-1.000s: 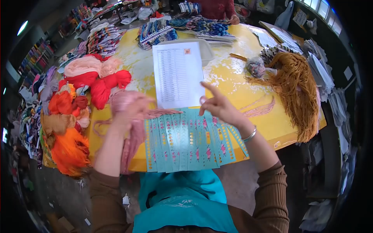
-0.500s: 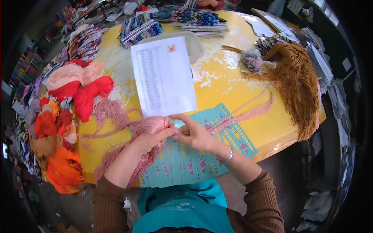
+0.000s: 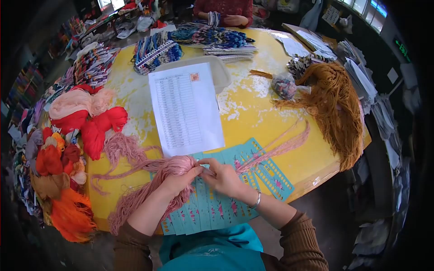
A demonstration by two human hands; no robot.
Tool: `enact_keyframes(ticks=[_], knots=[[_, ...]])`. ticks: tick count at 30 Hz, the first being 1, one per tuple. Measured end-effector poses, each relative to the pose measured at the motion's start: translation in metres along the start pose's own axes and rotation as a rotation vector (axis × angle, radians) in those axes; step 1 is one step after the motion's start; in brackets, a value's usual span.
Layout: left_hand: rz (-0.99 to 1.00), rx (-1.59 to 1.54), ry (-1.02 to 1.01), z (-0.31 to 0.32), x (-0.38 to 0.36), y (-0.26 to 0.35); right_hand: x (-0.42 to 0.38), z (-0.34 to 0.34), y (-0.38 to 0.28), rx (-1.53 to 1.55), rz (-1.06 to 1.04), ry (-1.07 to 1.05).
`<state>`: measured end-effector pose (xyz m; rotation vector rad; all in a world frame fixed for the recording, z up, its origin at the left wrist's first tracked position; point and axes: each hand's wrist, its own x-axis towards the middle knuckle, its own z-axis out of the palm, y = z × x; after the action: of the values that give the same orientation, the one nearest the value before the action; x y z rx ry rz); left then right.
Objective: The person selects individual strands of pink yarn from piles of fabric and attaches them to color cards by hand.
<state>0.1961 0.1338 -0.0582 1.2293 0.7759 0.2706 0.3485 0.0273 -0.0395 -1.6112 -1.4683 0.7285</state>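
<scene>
Head view, one camera: one large pink hank (image 3: 174, 168) lay left of centre at the near side of one yellow worktop (image 3: 257, 115), partly covered by the left hand (image 3: 183, 180) and its forearm. Fingers of the left hand were closed on pink yarn at the hank's right end. Right hand (image 3: 224, 180), one, met it there; its fingers were drawn together on the yarn too, though the exact pinch was too small to make out. One bracelet (image 3: 258, 200) circled the right wrist.

One group of loose pink strands (image 3: 289, 143) extended rightward from beside the right hand, over the teal cards (image 3: 219, 210). Cards overlapped, so their exact count could not be read; one at the right end was fanned out at an angle. One smaller pink bunch (image 3: 121, 149) lay beyond the large hank, to the left.

Farther back: one printed sheet (image 3: 187, 115) bearing one reddish mark (image 3: 195, 77), lying partly over one translucent tray (image 3: 221, 74). Right side: one tan hank (image 3: 337, 113) hung over the edge, with one filled plastic bag (image 3: 284, 86) near it. Left side: one bright orange bunch (image 3: 70, 214) sat nearest the wearer. At the far edge, one other person (image 3: 226, 9) in a red top.
</scene>
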Motion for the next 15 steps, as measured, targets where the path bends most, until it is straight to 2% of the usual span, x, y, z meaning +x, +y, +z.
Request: enact_keyframes(ticks=[2, 6, 8, 9, 11, 12, 15], knots=[[-0.037, -0.072, -0.042, -0.005, 0.003, -0.002, -0.001, 0.004, 0.003, -0.038, -0.065, 0.089], [-0.051, -0.181, -0.05, -0.004, 0.0, 0.002, -0.003, 0.007, -0.001, -0.017, -0.038, 0.101], [-0.036, -0.236, -0.033, 0.001, -0.003, 0.008, -0.005, 0.009, -0.001, -0.046, -0.111, 0.188], [-0.052, -0.238, -0.05, -0.001, 0.0, 0.004, -0.003, 0.014, 0.008, -0.035, -0.227, 0.272], [-0.044, -0.176, -0.008, 0.0, -0.002, 0.01, 0.0, 0.008, 0.007, 0.017, -0.17, 0.266], [0.046, -0.15, 0.001, -0.005, 0.003, 0.008, 0.003, 0.001, 0.004, 0.068, -0.055, 0.272], [0.022, -0.439, 0.019, -0.019, -0.005, 0.031, 0.023, -0.02, 0.017, 0.227, 0.203, 0.261]])
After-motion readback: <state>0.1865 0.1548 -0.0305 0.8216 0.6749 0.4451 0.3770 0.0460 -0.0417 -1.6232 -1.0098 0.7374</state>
